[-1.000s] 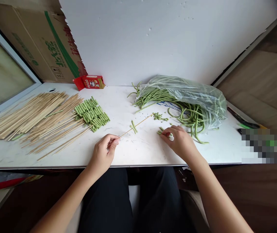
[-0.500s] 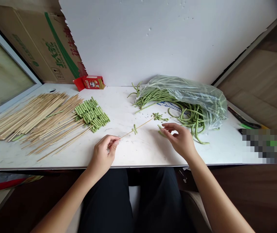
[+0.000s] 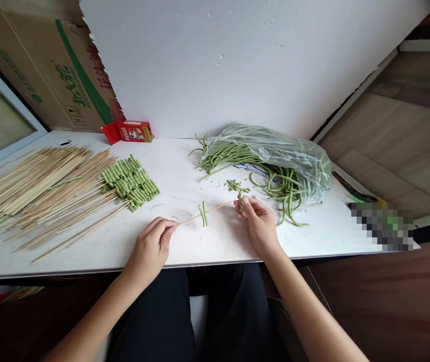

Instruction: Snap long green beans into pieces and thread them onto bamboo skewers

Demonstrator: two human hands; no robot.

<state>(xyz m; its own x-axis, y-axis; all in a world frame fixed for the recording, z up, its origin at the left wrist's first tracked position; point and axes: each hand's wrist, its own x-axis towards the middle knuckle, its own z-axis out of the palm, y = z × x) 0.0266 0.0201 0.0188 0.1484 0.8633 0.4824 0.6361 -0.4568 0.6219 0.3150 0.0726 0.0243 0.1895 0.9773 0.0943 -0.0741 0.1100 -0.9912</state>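
Observation:
My left hand (image 3: pixel 152 244) pinches one end of a thin wooden skewer (image 3: pixel 219 206), held level above the table. Two short green bean pieces (image 3: pixel 203 214) sit crosswise on the skewer near its middle. At the other end, my right hand (image 3: pixel 256 221) grips another cut bean piece (image 3: pixel 241 198), which stands upright at the skewer's tip. Whether the tip has entered that piece I cannot tell. Left of my hands lies a stack of finished bean skewers (image 3: pixel 130 181), their bean ends toward the middle of the table.
Bare skewers (image 3: pixel 26 183) are heaped at the left. A clear plastic bag (image 3: pixel 286 148) spills long green beans (image 3: pixel 233 158) at the right, with small bean trimmings (image 3: pixel 233 185) before it. A red box (image 3: pixel 135 131) stands against the white board (image 3: pixel 215 65); a dark-handled tool (image 3: pixel 350 186) lies far right.
My right hand has moved left, bringing its bean piece to the skewer's tip. My left hand still holds the skewer. The whole view has shifted slightly.

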